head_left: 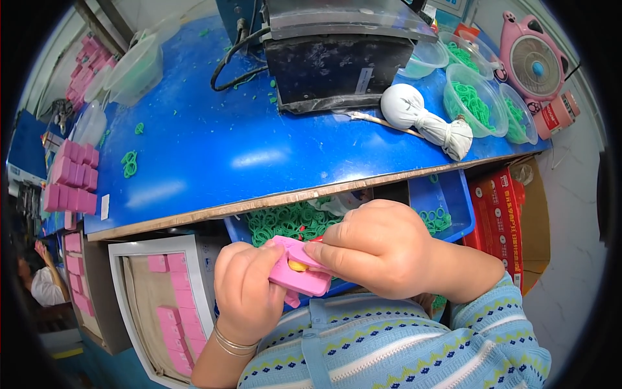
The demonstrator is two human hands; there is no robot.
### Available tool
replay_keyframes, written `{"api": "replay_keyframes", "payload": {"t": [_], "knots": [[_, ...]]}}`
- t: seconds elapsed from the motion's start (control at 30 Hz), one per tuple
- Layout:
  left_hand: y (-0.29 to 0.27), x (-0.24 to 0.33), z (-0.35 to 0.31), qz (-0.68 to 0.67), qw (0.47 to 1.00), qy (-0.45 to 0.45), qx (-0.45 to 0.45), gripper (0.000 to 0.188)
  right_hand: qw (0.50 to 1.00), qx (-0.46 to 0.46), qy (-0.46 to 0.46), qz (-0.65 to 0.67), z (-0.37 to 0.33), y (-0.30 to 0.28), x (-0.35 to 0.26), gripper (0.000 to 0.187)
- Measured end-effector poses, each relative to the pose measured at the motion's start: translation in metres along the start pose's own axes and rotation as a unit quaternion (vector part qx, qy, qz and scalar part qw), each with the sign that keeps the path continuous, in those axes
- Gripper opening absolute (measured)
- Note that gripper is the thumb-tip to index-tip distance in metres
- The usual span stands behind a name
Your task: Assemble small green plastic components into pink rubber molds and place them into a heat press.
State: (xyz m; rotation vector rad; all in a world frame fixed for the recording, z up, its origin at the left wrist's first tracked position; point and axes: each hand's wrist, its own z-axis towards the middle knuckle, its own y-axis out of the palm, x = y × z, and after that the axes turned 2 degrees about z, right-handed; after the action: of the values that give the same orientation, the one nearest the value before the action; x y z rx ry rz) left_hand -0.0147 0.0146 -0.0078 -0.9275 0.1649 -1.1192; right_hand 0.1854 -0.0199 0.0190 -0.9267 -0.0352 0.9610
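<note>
My left hand (247, 285) is closed around a pink rubber mold (301, 280) in front of my body. The block is split and parted on its right side, and a small yellow piece (298, 266) shows in the gap. From the right, my right hand (372, 249) pinches the upper flap of the same mold, fingers bent over it. A bit of red shows by the right fingertips; what it belongs to is hidden. Just beyond the hands, a blue tray (461, 206) holds many green rings (285, 220).
A blue table (227, 152) carries a black machine (337, 71), a white cloth bundle (424, 120), bowls of green rings (476, 107) and a pink fan (534, 58). Stacked pink molds (71, 175) stand left. More lie in a white-framed tray (139, 285). Another person (48, 282) sits far left.
</note>
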Motion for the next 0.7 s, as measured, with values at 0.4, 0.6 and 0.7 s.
{"api": "replay_keyframes", "payload": {"t": [0.4,0.6,0.7], "knots": [[0.002,0.006,0.007,-0.074,0.993,-0.054,-0.074,0.033,0.996,-0.069,0.02,-0.043,0.002,0.012,-0.014,0.031],[0.0,0.004,0.005,-0.184,0.965,-0.076,-0.173,0.031,0.991,0.098,0.086,0.03,-0.004,0.043,-0.004,0.022],[-0.003,0.005,0.01,-0.23,0.95,-0.078,-0.194,0.028,0.968,0.013,0.156,0.198,0.001,0.039,0.001,0.022]]}}
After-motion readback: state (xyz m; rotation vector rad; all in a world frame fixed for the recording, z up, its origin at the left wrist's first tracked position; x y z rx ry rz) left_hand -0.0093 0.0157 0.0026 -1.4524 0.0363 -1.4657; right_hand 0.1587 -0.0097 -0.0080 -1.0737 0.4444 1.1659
